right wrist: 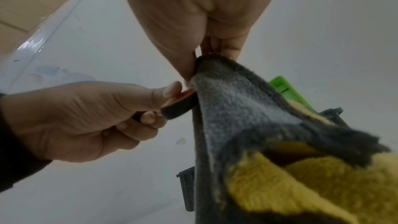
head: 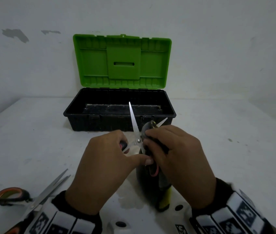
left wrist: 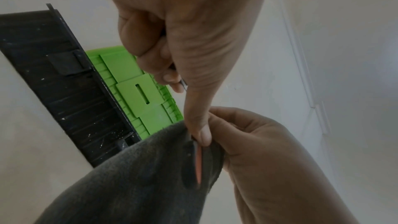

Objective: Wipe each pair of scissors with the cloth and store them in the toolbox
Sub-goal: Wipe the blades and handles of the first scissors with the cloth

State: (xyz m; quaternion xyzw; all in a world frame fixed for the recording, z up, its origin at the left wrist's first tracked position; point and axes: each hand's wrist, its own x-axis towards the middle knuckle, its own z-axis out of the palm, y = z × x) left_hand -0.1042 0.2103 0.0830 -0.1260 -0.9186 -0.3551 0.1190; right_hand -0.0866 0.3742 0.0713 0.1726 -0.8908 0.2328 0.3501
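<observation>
My left hand [head: 110, 159] grips the black and pink handles of a pair of scissors [head: 134, 127], whose blades stand apart and point toward the toolbox. My right hand [head: 171, 149] pinches a dark grey and yellow cloth [head: 163, 191] around the right blade near the pivot; the blade's tip sticks out past the cloth. The cloth [right wrist: 247, 125] hangs below the right hand [right wrist: 193, 23], and the left hand [right wrist: 86, 118] holds the handle beside it. In the left wrist view the left thumb [left wrist: 200, 122] presses the pink handle edge against the cloth [left wrist: 140, 176]. The toolbox [head: 119, 122] stands open behind, black base, green lid [head: 122, 59] upright.
A second pair of scissors [head: 32, 198] with black and orange handles lies on the white table [head: 32, 132] at the lower left, blades pointing up right. A white wall rises right behind the toolbox. A wet patch [head: 128, 200] shows on the table below the hands.
</observation>
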